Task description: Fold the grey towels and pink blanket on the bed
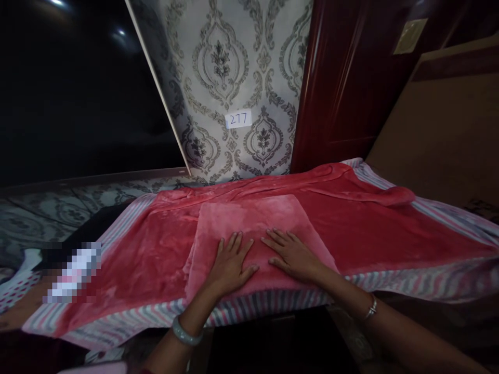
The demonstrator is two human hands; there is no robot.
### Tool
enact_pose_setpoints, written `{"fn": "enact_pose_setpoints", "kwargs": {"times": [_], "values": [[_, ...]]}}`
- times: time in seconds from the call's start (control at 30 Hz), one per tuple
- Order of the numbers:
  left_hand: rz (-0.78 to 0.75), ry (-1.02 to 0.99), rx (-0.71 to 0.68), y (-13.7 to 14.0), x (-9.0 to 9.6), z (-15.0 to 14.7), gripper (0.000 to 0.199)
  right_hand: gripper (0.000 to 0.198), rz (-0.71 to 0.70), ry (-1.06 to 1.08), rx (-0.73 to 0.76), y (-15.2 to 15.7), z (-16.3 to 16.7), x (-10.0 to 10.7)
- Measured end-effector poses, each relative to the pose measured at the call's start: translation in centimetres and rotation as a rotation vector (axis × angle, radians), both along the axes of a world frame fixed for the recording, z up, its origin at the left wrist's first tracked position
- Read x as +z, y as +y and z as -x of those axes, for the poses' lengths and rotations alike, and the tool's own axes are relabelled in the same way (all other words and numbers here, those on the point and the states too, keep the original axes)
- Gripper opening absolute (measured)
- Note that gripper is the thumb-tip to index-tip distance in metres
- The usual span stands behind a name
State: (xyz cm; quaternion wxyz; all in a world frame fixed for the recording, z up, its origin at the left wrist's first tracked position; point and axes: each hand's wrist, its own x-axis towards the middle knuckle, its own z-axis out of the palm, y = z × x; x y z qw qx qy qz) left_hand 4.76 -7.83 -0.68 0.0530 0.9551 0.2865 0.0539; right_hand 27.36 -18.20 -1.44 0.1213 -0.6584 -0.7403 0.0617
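A folded pink plush cloth (259, 213) lies flat on a larger red plush blanket (362, 234). My left hand (233, 262) rests palm down on the folded cloth, left of its middle, with fingers spread. On the right part of the same cloth lies my right hand (292, 254), also flat with fingers apart. Neither hand grips anything. The thumbs point towards each other with a strip of pink cloth between them. The cloth's front edge hangs near the blanket's striped border (273, 306).
A large dark television screen (86, 93) stands at the back left. Behind are patterned wallpaper (220, 62) with a paper label (238, 119) and a dark red door (343, 78). A big cardboard box (448, 124) stands right. Bunched red fabric (331, 182) lies along the far edge.
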Motion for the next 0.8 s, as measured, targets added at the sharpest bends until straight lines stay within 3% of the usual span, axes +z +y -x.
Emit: {"fn": "enact_pose_setpoints", "kwargs": {"times": [0.13,0.27,0.4,0.53,0.67,0.8], "values": [[0.041,0.000,0.007,0.0,0.4,0.1,0.072,0.061,0.030,0.040,0.016,-0.1,-1.3,0.5],[0.167,0.020,-0.015,1.0,2.0,0.4,0.071,0.057,0.082,0.058,0.038,1.0,-2.5,2.1],[0.152,-0.031,0.048,4.0,4.4,0.1,0.060,0.053,-0.064,0.066,0.023,4.1,-1.7,4.1],[0.069,-0.014,0.132,8.5,5.6,-0.6,0.055,0.055,-0.108,0.068,0.153,7.5,1.7,5.2],[-0.034,0.047,0.178,11.9,4.2,-0.9,0.053,0.063,-0.033,0.033,0.310,8.7,4.8,4.2],[-0.125,0.070,0.192,12.9,1.7,-0.7,0.055,0.064,0.031,0.048,0.324,8.3,5.5,2.1]]}}
